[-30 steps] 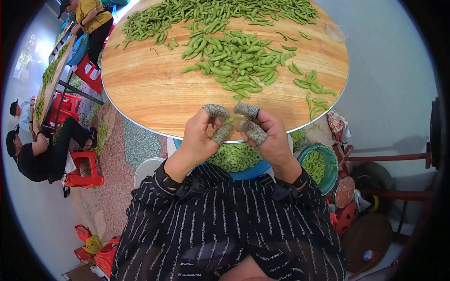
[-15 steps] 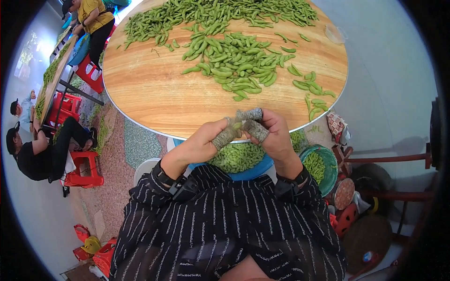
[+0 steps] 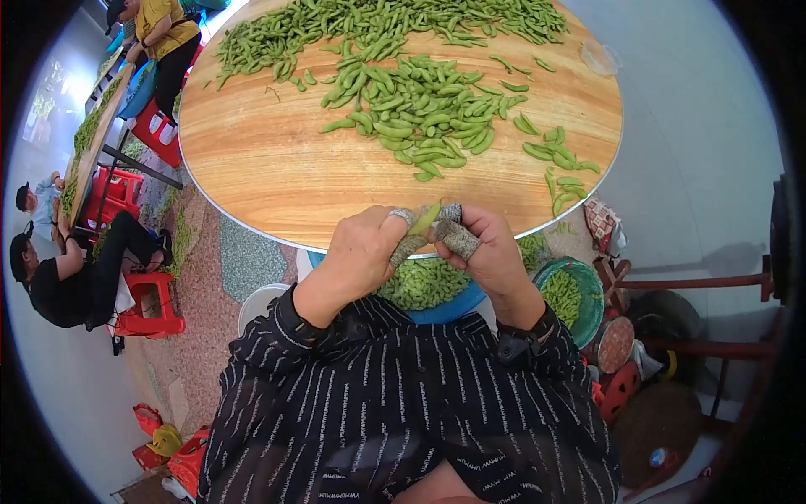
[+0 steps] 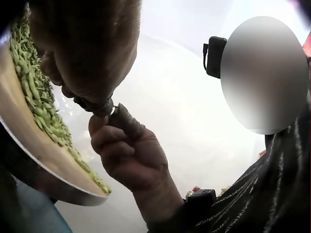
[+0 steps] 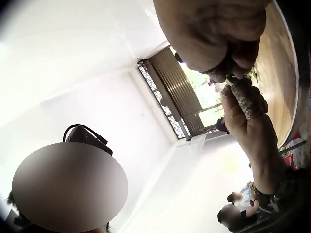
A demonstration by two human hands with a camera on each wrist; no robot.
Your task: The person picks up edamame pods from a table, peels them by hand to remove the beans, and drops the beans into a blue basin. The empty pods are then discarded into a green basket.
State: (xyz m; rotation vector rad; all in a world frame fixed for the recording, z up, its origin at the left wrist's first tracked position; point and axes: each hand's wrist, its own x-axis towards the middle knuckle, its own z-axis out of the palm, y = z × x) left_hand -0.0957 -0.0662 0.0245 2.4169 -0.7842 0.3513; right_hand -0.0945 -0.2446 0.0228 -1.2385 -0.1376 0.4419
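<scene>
A green pod [image 3: 426, 220] stands up between the two hands, just over the near edge of the round wooden table [image 3: 269, 181]. The left hand [image 3: 357, 252] pinches it between thumb and forefinger. On its other side the right hand [image 3: 493, 256] pinches its lower end, thumb and forefinger meeting there. Grey speckled sleeves wrap the thumbs and forefingers. Beneath the hands, shelled or loose green pieces [image 3: 424, 283] fill a blue basin [image 3: 453, 311]. A pile of pods [image 3: 432, 105] lies on the table beyond the hands.
More pods [image 3: 395, 21] spread over the far side, with a few [image 3: 567, 160] at the right. A clear cup [image 3: 601, 58] stands at the right edge. Beside the person are a white bucket [image 3: 262, 304] and a green basket [image 3: 581, 294]. Other people sit at a long table on the left.
The left hand has turned, its knuckles now more upward. The pod, mostly hidden between the fingers half a second ago, now sticks up above them.
</scene>
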